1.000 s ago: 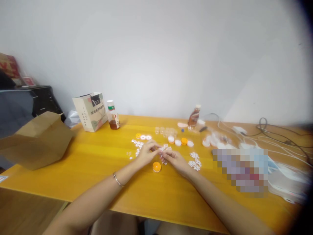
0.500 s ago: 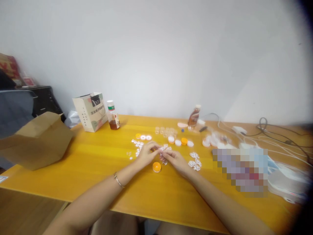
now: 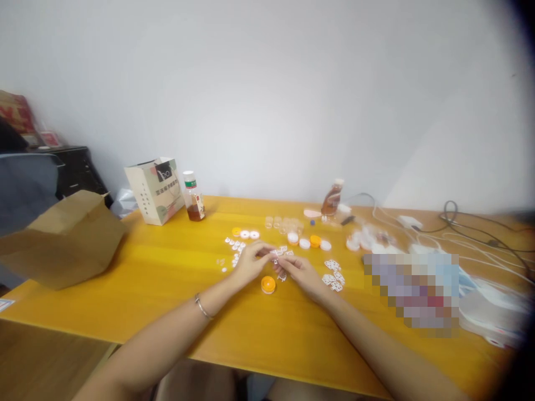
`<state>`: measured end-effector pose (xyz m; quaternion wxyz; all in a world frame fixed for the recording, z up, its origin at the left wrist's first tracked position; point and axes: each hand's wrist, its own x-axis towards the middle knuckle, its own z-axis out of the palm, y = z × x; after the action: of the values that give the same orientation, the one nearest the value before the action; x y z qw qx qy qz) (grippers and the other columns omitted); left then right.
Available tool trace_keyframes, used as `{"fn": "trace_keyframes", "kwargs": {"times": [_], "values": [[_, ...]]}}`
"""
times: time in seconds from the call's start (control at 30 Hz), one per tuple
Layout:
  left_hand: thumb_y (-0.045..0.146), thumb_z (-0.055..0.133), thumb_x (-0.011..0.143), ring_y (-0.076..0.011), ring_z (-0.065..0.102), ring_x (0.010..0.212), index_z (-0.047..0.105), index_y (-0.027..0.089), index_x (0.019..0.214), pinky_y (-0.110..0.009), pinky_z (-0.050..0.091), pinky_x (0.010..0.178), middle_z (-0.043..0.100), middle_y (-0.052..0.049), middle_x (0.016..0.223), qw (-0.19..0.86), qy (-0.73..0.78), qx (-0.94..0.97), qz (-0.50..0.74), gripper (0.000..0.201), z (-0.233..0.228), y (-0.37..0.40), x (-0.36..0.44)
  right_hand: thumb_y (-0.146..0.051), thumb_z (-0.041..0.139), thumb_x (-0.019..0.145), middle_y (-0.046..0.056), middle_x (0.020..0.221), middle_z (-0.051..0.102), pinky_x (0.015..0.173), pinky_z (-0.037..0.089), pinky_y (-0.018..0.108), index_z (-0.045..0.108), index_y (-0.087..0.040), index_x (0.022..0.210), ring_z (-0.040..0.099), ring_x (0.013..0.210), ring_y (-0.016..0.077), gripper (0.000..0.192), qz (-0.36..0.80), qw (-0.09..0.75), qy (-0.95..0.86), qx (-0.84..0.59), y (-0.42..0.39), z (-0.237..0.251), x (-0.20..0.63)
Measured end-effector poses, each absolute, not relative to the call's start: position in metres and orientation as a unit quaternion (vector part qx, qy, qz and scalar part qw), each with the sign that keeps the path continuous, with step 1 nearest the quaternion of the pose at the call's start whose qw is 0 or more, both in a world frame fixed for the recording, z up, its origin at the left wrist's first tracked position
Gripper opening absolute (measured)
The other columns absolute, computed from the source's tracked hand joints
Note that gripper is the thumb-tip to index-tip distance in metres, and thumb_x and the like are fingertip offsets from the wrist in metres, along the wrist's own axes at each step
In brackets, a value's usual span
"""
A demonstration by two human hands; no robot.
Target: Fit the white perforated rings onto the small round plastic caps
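Note:
My left hand (image 3: 253,262) and my right hand (image 3: 301,274) meet over the middle of the table, fingertips pinched together. Between them is a small white piece (image 3: 275,260), too small to name. Just in front of the hands sits a round orange cap-like part (image 3: 268,285) with a white base. Flat white pieces with cut-out holes (image 3: 283,251) lie behind and partly under my fingers. More such perforated white pieces (image 3: 332,275) are heaped to the right of my right hand. Small white parts (image 3: 236,257) are scattered beside my left hand.
Clear cups (image 3: 288,225) and white and orange discs (image 3: 310,242) stand farther back. A paper bag (image 3: 62,239), a carton bag (image 3: 154,192) and a bottle (image 3: 194,197) are at left. A brown bottle (image 3: 332,199), cables (image 3: 472,225) and plastic bags (image 3: 370,238) are at right.
Both hands stay in nearly the same place; the small white piece between the fingertips has shifted very slightly. Nothing else has visibly moved.

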<state>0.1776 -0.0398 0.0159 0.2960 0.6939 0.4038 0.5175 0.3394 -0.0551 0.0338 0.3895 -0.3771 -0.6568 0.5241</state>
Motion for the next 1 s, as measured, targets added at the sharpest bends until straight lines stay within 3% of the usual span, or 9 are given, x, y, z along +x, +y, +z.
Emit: {"fn": "trace_keyframes", "kwargs": {"times": [0.8, 1.0], "values": [[0.026, 0.060, 0.072, -0.0124, 0.059, 0.068, 0.059, 0.012, 0.083, -0.024, 0.046, 0.068, 0.064, -0.004, 0.075, 0.399, 0.387, 0.663, 0.501, 0.018, 0.021, -0.045, 0.182, -0.048, 0.055, 0.071, -0.001, 0.058, 0.056, 0.059, 0.041, 0.026, 0.056, -0.016, 0.061, 0.050, 0.056, 0.0112, 0.033, 0.488, 0.372, -0.687, -0.389, -0.059, 0.039, 0.338], [0.028, 0.059, 0.073, -0.0119, 0.057, 0.071, 0.058, 0.013, 0.083, -0.023, 0.044, 0.069, 0.061, -0.003, 0.077, 0.343, 0.403, 0.655, 0.539, 0.018, 0.024, -0.043, 0.178, -0.047, 0.057, 0.070, -0.002, 0.069, 0.052, 0.059, 0.040, 0.026, 0.052, -0.019, 0.088, 0.048, 0.060, 0.0121, 0.033, 0.402, 0.331, -0.759, -0.391, -0.063, 0.043, 0.343]]}}
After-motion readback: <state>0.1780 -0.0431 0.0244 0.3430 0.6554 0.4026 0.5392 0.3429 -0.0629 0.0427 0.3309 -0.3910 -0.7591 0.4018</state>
